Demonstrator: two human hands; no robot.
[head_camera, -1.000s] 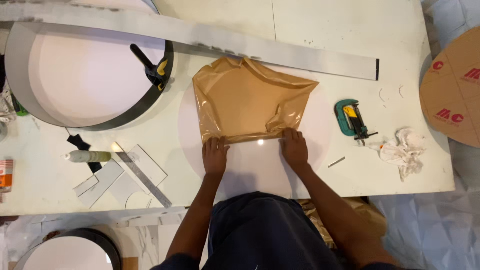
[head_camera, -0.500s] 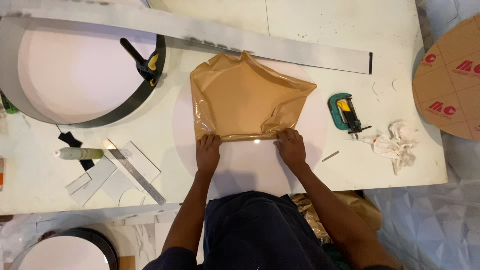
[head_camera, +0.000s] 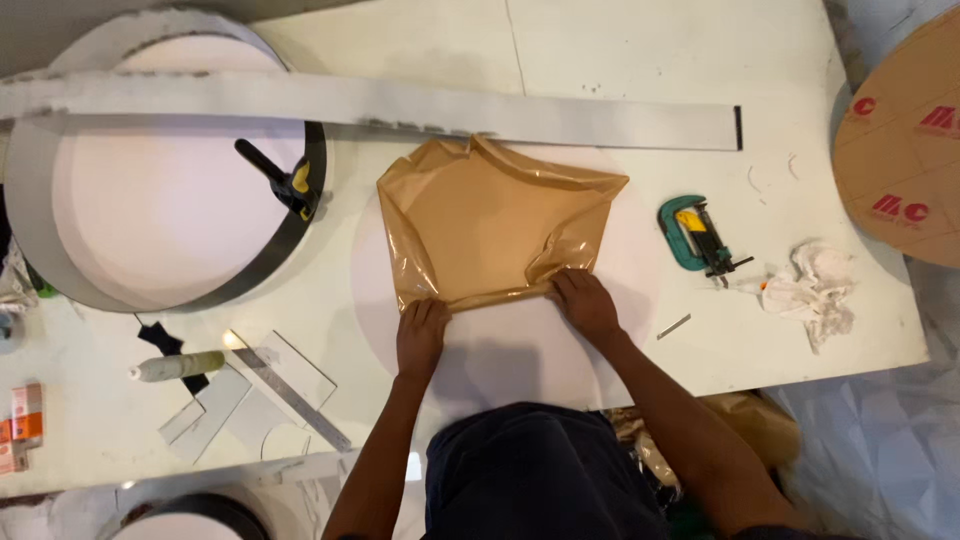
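Basically, both hands sit on the near edge of the tan film sheet (head_camera: 495, 220), which lies crumpled on a white round disc (head_camera: 640, 290) in the middle of the white table (head_camera: 620, 60).

Left hand (head_camera: 422, 335) pinches the near-left corner, fingers curled narrow onto the film. Right hand (head_camera: 585, 305) pinches the near-right part of the same edge, fingers likewise closed down on the film. Neither hand is nearer than the other; each holds its own end.

Key relation: the whole sheet lies away from the fingers, on the far side of both hands, running toward the long grey metal strip (head_camera: 400, 105) at the back. The gripped edge runs left-right between the two hands, slightly higher on the right. Long axis of the sheet is roughly left-right too, though it is bunched, so that's approximate. The far edge comes to a peak that points at the strip and looks to touch or just overlap it; can't tell which.

Around it:
- left: big grey hoop (head_camera: 60, 270) with a black-and-yellow spring clamp (head_camera: 280, 180) on its rim, well apart from the film
- right: green C-clamp (head_camera: 695, 232), near the sheet's right edge but not touching
- further right: crumpled white rag (head_camera: 815, 290)
- near left: white tube (head_camera: 180, 366) and steel ruler (head_camera: 290, 395) over flat offcuts
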